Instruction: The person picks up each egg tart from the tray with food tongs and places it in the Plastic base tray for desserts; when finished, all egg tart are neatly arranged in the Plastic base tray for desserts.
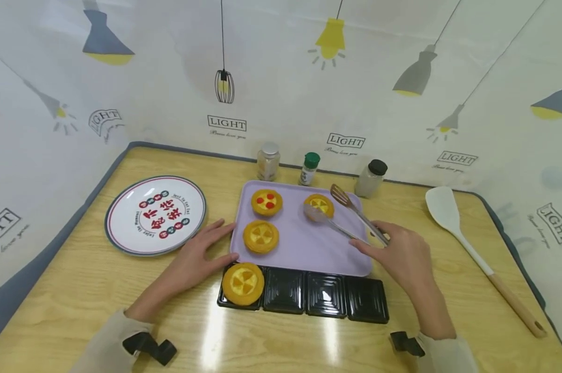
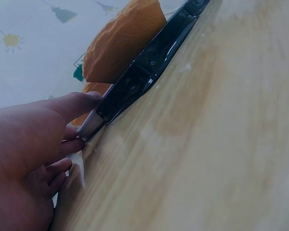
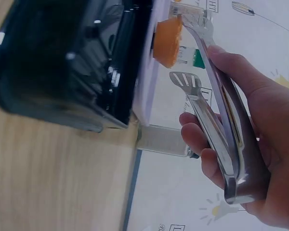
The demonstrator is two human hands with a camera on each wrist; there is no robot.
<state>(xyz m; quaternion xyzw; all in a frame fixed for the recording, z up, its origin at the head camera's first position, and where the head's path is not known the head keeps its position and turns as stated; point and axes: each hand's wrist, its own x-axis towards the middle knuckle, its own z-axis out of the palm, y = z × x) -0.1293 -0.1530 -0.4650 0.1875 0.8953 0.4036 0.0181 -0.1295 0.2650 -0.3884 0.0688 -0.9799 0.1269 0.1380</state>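
My left hand (image 1: pixel 194 259) holds the left edge of a lavender tray (image 1: pixel 309 248), thumb at its near corner. My right hand (image 1: pixel 404 254) grips metal tongs (image 3: pixel 221 130) with slotted ends. Their arms are spread on either side of an egg tart (image 1: pixel 322 203) at the tray's back right; one end overlaps the tart in the head view, and contact is hard to tell. A tart with red dots (image 1: pixel 266 202) and a plain tart (image 1: pixel 261 237) lie on the tray's left side. In the leftmost compartment of a black mould tray (image 1: pixel 325 294) sits another tart (image 1: pixel 242 283).
A white plate (image 1: pixel 131 220) with red lettering lies to the left. Behind the tray stand a silver-capped jar (image 1: pixel 268 163), a green-capped bottle (image 1: pixel 309 170) and a black-capped jar (image 1: pixel 370 180). A white spatula (image 1: pixel 460 233) with a wooden handle lies at right.
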